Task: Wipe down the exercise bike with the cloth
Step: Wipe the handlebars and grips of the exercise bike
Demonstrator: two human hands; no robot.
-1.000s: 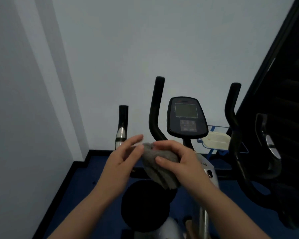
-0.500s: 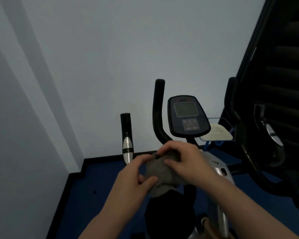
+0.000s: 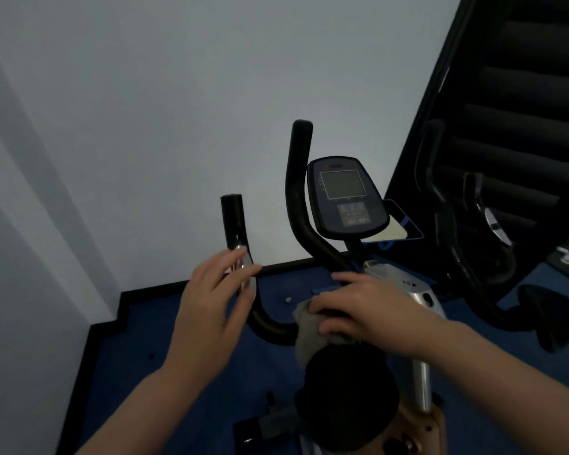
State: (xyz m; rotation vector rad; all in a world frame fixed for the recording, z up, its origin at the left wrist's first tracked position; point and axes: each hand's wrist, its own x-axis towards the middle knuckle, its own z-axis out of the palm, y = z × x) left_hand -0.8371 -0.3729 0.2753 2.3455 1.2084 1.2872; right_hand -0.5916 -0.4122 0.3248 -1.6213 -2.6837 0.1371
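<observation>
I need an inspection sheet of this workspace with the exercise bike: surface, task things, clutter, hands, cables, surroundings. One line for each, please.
Surface: blue floor with black skirting along the wall.
Job's things: grey cloth pressed on the exercise bike below the console; black seat nearest the camera.
Clutter: one small pale bit on the floor; a whitish flat thing behind the console, unclear.
Hands: right hand holds the cloth; left hand open, fingers at the left handlebar.
Cables: nothing seen.
Surroundings: pale wall; dark equipment at right.
</observation>
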